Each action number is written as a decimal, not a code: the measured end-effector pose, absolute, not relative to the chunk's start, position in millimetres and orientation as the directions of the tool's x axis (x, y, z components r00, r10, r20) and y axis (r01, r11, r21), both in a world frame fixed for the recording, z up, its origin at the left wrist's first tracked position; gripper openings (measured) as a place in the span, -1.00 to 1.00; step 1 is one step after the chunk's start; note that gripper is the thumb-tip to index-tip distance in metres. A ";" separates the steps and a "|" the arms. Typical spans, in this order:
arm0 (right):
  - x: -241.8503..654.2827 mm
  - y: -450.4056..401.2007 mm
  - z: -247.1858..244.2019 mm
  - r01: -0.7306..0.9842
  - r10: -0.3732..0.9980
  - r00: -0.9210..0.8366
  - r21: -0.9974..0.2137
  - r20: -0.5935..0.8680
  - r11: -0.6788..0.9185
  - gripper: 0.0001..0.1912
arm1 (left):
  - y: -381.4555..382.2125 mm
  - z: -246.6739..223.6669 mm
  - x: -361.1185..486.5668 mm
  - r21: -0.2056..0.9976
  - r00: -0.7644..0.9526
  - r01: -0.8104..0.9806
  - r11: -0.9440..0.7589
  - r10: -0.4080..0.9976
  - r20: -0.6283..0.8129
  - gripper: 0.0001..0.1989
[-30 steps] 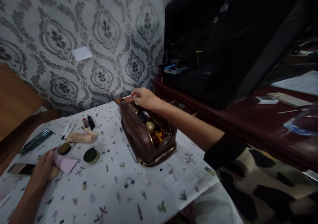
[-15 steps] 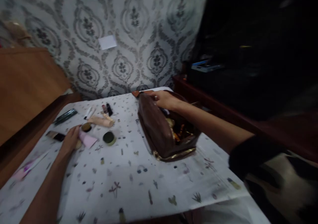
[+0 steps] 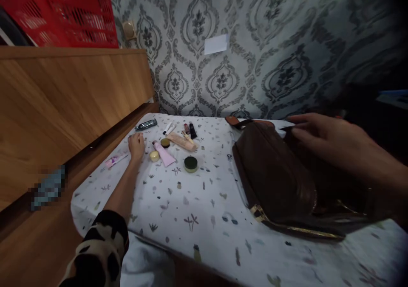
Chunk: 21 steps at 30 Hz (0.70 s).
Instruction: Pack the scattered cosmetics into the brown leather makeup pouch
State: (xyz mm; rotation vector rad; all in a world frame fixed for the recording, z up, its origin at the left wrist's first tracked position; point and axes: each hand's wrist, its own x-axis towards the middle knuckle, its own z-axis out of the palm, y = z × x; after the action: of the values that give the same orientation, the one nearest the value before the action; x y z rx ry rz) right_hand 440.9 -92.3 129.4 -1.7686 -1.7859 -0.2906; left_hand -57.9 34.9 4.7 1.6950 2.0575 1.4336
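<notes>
My left hand [image 3: 136, 146] rests at the left side of the cloth-covered table with its fingers curled down; whatever is under them is hidden. Close to its right are a pink squeeze tube [image 3: 164, 153], a small cream-coloured jar [image 3: 154, 156] and a gold-lidded jar [image 3: 165, 142]. A purple-and-white tube [image 3: 115, 160] lies to its lower left. On the right stands a brown leather bag [image 3: 270, 168] with a gold zip, its top unzipped. My right hand [image 3: 331, 138] is over the bag's opening, fingers stretched out and thumb apart, holding nothing visible.
A beige tube [image 3: 181, 142], a dark-lidded round jar [image 3: 190, 164], a black tube [image 3: 193, 130] and a dark green packet [image 3: 146, 125] lie on the table [image 3: 204, 219]. A wooden cabinet [image 3: 73, 91] carrying a red basket [image 3: 73, 15] borders the left; patterned wall stands behind.
The view has swung left, bringing the red basket in. My right hand has lifted from the bag's far rim with its fingers extended. The dark-capped bottle beside my left hand is out of sight.
</notes>
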 end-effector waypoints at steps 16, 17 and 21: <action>245.5 -144.2 28.9 0.500 0.677 -0.556 -0.456 0.483 0.736 -0.72 | 28.6 1.8 -77.0 0.440 -0.415 0.859 0.261 0.858 0.301 -0.63; 239.6 -142.4 20.8 0.490 0.682 -0.567 -0.476 0.463 0.730 -0.72 | 27.8 1.8 -78.0 0.427 -0.425 0.861 0.278 0.854 0.300 -0.59; 226.2 -137.3 -5.0 0.458 0.707 -0.546 -0.546 0.449 0.701 -0.73 | 27.0 0.9 -79.3 0.357 -0.443 0.872 0.335 0.850 0.284 -0.51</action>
State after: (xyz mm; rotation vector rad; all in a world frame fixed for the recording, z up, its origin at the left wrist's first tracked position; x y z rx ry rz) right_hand 226.2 -137.3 -5.0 -0.8850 -2.2419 0.4848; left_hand -79.3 27.0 0.9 1.6813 2.6042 0.7451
